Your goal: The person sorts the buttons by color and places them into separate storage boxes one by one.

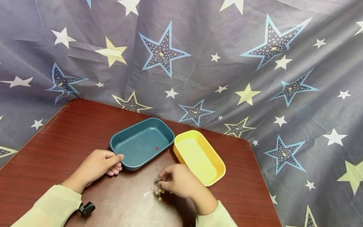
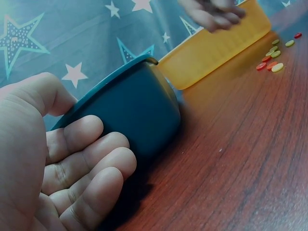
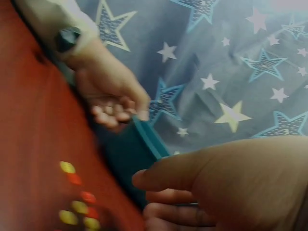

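My left hand (image 1: 103,163) grips the near left corner of a teal plastic bin (image 1: 136,142), its thumb on the rim and its fingers curled against the outside wall. Inside that bin lies one small red button (image 1: 157,148). Several small buttons (image 1: 160,191) in red, yellow, green and pale colours are scattered on the table in front. Over the far right of this scatter hovers my right hand (image 1: 181,181), fingers loosely bent, with a gap between thumb and forefinger and nothing visible in it. Part of the scatter is hidden beneath it.
A yellow bin (image 1: 198,154) stands to the right of the teal one, close against its corner and beside my right hand. Both rest on a reddish-brown wooden table (image 1: 85,126). A grey curtain (image 1: 198,78) with stars hangs along the table's back edge.
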Demonstrator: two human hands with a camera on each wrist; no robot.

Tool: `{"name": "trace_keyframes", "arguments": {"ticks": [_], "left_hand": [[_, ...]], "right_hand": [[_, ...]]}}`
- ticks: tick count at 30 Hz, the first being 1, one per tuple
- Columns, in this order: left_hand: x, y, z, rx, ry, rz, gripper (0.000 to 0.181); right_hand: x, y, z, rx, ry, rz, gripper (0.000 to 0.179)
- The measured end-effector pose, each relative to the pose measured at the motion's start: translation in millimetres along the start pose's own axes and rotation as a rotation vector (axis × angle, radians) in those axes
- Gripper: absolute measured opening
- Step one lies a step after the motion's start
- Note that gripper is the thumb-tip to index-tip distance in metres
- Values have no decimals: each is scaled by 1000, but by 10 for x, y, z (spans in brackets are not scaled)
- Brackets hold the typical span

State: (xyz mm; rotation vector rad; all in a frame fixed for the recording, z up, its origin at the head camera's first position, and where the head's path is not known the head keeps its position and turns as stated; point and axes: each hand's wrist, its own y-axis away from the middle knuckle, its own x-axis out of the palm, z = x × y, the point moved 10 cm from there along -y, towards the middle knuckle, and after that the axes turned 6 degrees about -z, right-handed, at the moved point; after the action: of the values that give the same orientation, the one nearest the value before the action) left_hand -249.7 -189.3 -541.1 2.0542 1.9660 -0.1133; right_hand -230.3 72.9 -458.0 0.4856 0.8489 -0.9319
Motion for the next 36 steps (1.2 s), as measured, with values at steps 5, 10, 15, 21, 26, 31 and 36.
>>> {"name": "trace_keyframes", "arguments": {"ticks": [5, 10, 15, 21, 26, 31, 36], "left_hand": [[3, 1, -7, 1, -6, -2, 46], [-4, 6, -2, 7, -17, -7, 47], [-2, 14, -6, 21, -22, -8, 47], [0, 25, -32, 30, -26, -13, 48], [-9, 25, -51, 32, -33, -19, 47], [-6, 29, -26, 33, -35, -20, 46], [3, 21, 1, 38, -31, -21, 46]], "right_hand": [[260, 100, 20, -46, 35, 28, 15], [359, 129, 8, -67, 95, 7, 19], [415, 143, 8, -101, 140, -29, 18], [430, 173, 35, -135, 164, -63, 14], [443, 208, 80, -169, 196, -76, 10], [461, 224, 120, -191, 230, -78, 7], [462, 231, 126, -199, 223, -86, 10]]}}
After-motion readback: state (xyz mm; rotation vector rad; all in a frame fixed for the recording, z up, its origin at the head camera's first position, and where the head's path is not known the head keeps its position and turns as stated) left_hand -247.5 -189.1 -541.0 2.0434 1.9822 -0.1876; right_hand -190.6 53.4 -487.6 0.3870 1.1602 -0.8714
